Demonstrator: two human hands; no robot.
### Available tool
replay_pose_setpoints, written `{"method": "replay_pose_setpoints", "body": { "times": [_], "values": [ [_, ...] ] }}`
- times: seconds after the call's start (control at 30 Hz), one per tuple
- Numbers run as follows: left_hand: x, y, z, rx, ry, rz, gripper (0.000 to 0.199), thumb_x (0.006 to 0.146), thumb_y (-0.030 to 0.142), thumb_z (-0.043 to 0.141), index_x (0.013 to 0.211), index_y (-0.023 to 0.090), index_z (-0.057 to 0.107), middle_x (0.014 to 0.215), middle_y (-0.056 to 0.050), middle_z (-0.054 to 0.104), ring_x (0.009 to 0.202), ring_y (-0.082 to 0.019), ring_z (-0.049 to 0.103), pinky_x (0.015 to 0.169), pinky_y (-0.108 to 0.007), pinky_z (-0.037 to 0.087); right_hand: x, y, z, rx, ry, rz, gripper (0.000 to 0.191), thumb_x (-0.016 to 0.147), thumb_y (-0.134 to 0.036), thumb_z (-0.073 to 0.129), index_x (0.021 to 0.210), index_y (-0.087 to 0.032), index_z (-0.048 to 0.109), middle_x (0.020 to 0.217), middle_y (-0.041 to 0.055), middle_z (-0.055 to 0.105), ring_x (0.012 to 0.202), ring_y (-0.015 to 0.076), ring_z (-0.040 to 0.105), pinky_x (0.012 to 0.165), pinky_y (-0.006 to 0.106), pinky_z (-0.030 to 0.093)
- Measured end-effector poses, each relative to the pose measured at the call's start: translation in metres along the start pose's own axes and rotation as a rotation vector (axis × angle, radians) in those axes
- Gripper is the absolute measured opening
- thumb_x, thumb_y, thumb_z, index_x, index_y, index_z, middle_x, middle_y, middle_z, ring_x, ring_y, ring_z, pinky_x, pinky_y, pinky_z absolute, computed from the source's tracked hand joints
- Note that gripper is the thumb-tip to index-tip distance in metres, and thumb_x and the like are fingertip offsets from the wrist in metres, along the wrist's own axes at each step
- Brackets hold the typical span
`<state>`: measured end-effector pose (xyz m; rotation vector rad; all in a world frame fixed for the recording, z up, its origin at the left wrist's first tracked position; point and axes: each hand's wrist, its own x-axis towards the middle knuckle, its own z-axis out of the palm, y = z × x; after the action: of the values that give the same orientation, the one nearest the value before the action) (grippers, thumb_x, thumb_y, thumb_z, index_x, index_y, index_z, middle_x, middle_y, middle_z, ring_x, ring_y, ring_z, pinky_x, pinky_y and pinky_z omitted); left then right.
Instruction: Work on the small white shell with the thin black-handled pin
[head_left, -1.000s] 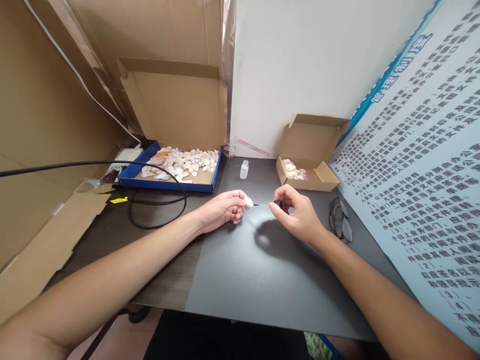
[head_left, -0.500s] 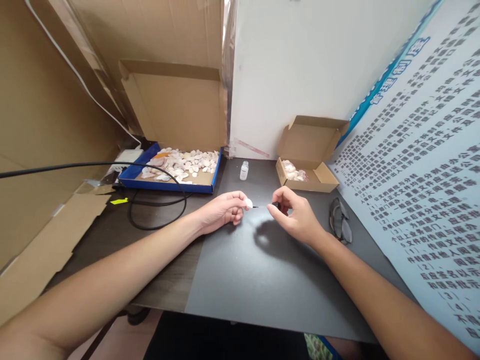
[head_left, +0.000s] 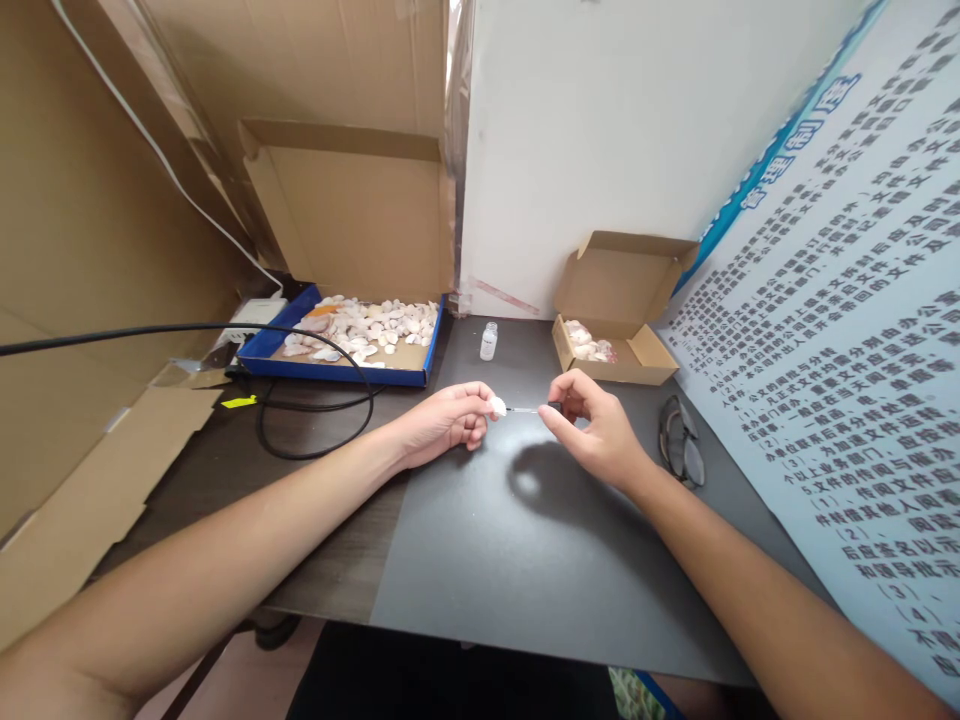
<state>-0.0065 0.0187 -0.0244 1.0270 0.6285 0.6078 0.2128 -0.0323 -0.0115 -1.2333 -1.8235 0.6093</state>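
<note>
A small white seashell [head_left: 498, 406] is pinched between the thumb and fingers of my left hand [head_left: 454, 418]. My right hand [head_left: 589, 420] grips the dark cap of an applicator brush [head_left: 526, 410], whose thin stem points left. The dark brush tip is at the shell's right edge; whether it touches is too small to tell. Behind both hands a small clear glass bottle [head_left: 488, 342] with a white label stands upright without a cap.
A blue-edged cardboard box [head_left: 337, 374] at the back left holds many shells. A smaller open box [head_left: 626, 370] with shells stands at the back right. Sunglasses [head_left: 681, 442] lie right of my right hand. A black cable [head_left: 315, 457] loops on the table at left.
My right hand has shifted slightly to the right. More of the brush's thin stem shows between the hands. My left hand and the shell have stayed almost still.
</note>
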Motion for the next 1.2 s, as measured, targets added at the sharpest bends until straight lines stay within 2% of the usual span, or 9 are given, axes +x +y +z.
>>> {"method": "replay_pose_setpoints", "body": {
  "times": [0.17,0.4,0.67,0.9,1.1,1.2],
  "values": [
    [0.0011,-0.0016,-0.0013,-0.006,0.004,0.011,0.018,0.078,0.025,0.071,0.084,0.016,0.057,0.079,0.001,0.059,0.055,-0.006,0.047,0.052,-0.022,0.037,-0.0023,0.0032,0.0003,0.119,-0.039,0.031,0.017,0.088,-0.034,0.059,0.087,-0.023,0.045,0.062,-0.0053,0.047,0.053,0.0125,0.046,0.051,0.026,0.038],
    [0.0008,-0.0012,-0.0008,0.004,0.009,0.005,0.016,0.078,0.024,0.07,0.084,0.016,0.058,0.075,0.001,0.058,0.055,-0.006,0.046,0.052,-0.022,0.037,0.0022,0.0015,-0.0007,-0.087,0.001,0.011,0.016,0.084,-0.028,0.061,0.081,-0.023,0.046,0.062,-0.0053,0.047,0.053,0.0116,0.043,0.054,0.026,0.037],
    [0.0013,-0.0016,-0.0006,0.009,0.012,0.008,0.016,0.079,0.024,0.069,0.084,0.015,0.056,0.078,0.001,0.058,0.054,-0.005,0.046,0.051,-0.022,0.037,-0.0003,0.0007,-0.0013,0.06,-0.029,0.007,0.015,0.088,-0.032,0.059,0.086,-0.023,0.046,0.063,-0.0046,0.048,0.054,0.0125,0.045,0.054,0.027,0.038],
    [0.001,-0.0005,0.0004,0.009,0.019,0.0,0.016,0.079,0.023,0.07,0.085,0.015,0.057,0.073,0.002,0.056,0.054,-0.005,0.046,0.051,-0.021,0.037,0.003,0.0023,-0.0023,-0.143,-0.008,0.011,0.014,0.084,-0.025,0.061,0.081,-0.022,0.047,0.062,-0.0053,0.047,0.054,0.0114,0.043,0.055,0.026,0.036],
    [0.0016,-0.002,-0.0011,0.005,0.014,0.003,0.015,0.08,0.023,0.069,0.085,0.015,0.057,0.074,0.002,0.057,0.054,-0.005,0.046,0.051,-0.021,0.038,0.0011,0.004,-0.002,0.077,-0.054,0.022,0.015,0.088,-0.031,0.059,0.085,-0.023,0.047,0.064,-0.0047,0.048,0.054,0.0123,0.045,0.053,0.026,0.038],
    [0.0018,-0.0026,-0.0017,0.009,0.008,0.014,0.016,0.08,0.023,0.069,0.085,0.015,0.057,0.076,0.002,0.057,0.055,-0.005,0.047,0.051,-0.021,0.038,0.0012,0.0041,-0.0012,0.053,-0.058,0.007,0.015,0.087,-0.03,0.059,0.085,-0.022,0.047,0.065,-0.0046,0.048,0.055,0.0122,0.044,0.055,0.026,0.038]
  ]
}}
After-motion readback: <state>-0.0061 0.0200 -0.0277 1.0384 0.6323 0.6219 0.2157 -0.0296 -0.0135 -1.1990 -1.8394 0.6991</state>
